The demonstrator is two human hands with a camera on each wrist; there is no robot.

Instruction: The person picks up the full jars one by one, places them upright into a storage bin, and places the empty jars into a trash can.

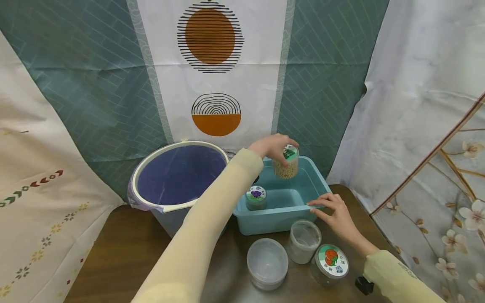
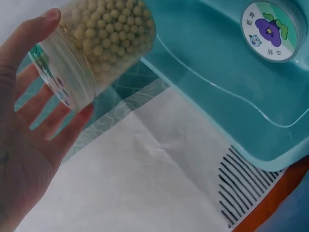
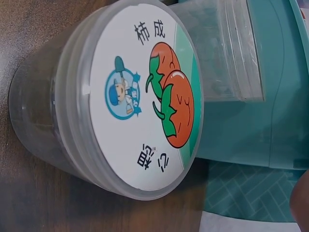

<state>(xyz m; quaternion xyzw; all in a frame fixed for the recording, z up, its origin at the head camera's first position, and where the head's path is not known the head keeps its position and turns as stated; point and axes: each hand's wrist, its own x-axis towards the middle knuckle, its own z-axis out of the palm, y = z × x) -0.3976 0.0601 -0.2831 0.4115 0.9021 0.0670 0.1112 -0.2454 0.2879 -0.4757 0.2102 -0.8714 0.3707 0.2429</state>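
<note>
My left hand [image 1: 275, 147] grips a clear jar of round, pale yellow beans [image 2: 108, 36] by its lidded end. In the head view this jar is raised over the back of a light blue plastic bin [image 1: 280, 213]. A jar with a purple eggplant-like picture on its lid [image 1: 256, 198] stands inside the bin at the left. My right hand [image 1: 333, 212] is at the bin's front right corner, thumb and fingertips pinching the rim. Below that hand, on the table, stands a lidded jar with orange persimmons on its label [image 3: 145, 96].
Two clear jars without labels, one nearer [image 1: 267, 263] and one against the bin [image 1: 304, 240], stand in front. Left of the bin is a tall bucket [image 1: 182, 176] lined with a purple bag. Patterned cloths [image 1: 314, 63] hang behind the brown table [image 1: 125, 248].
</note>
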